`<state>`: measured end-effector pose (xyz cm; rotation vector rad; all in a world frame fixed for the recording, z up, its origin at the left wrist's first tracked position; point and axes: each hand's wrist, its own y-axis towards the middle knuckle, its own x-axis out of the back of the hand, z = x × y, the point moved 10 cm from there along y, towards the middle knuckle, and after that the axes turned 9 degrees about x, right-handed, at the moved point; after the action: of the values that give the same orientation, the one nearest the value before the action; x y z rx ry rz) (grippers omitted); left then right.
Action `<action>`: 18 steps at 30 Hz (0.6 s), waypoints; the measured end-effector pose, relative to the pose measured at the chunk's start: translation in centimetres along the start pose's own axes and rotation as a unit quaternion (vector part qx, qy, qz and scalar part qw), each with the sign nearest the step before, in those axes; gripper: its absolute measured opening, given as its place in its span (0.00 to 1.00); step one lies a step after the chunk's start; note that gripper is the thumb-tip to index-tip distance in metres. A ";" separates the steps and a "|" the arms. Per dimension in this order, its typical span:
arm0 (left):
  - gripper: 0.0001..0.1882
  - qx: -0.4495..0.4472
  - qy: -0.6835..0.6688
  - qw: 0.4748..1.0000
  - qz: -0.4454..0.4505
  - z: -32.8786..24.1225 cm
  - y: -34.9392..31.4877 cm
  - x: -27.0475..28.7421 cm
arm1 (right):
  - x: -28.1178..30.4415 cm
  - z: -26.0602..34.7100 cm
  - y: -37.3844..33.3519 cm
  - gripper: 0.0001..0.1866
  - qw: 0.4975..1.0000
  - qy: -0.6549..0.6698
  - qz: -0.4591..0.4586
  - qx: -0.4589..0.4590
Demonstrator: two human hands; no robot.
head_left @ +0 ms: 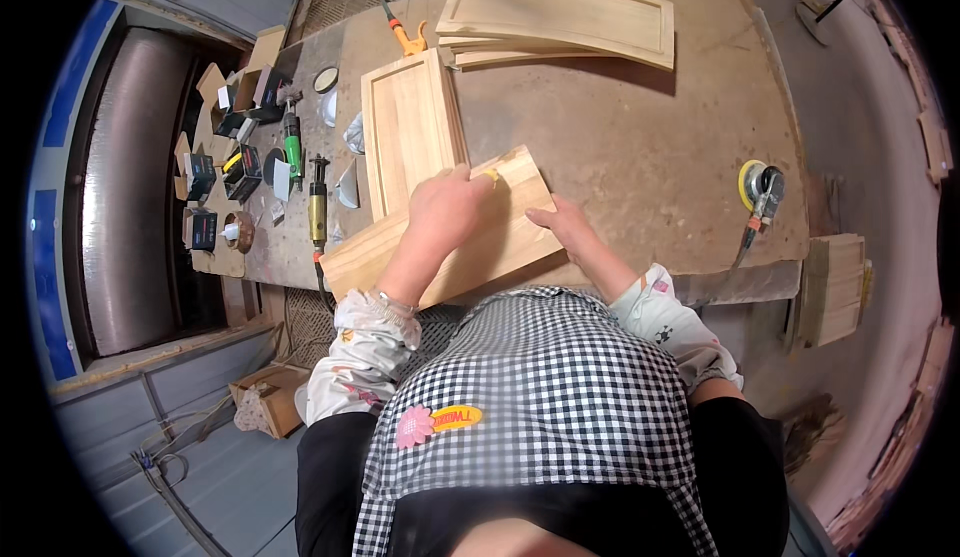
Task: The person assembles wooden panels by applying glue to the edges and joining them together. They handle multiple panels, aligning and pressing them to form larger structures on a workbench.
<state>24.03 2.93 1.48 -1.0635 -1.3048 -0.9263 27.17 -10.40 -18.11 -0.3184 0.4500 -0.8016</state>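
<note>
A pale wooden panel [518, 202] lies at a slant across the near side of the workbench, close to my body. My left hand [447, 209] rests on its upper face with the fingers curled. A small yellow piece [491, 174] shows at those fingers; its kind is hard to make out, and most of it is hidden. At the panel's right end, my right hand [570, 227] grips the edge, thumb on top and fingers out of sight below. Just beyond the panel is a stack of framed wooden panels [400, 127].
More framed panels [555, 12] are stacked at the back of the workbench [640, 157]. A disc sander [762, 189] sits at the right edge. On the left are a green air tool [292, 142], an olive one [318, 207], an orange blow gun [406, 39] and several small boxes [240, 172].
</note>
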 end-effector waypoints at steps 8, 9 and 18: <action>0.07 -0.033 0.088 0.995 0.017 -3.2 4.6 -2.9 | 0.6 0.7 -0.5 0.35 0.997 -0.051 -0.052 0.002; 0.07 -0.015 0.103 0.992 0.064 -2.6 4.6 -3.7 | 0.2 0.5 -0.4 0.33 0.999 -0.014 -0.031 -0.004; 0.21 0.216 0.003 0.976 -0.016 15.9 -6.0 -0.9 | 1.0 0.3 -0.5 0.22 0.998 -0.033 -0.028 0.039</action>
<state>13.81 16.55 0.61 -0.7020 -1.4401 -0.6274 27.64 -11.42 -17.86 -0.2853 0.3480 -0.8575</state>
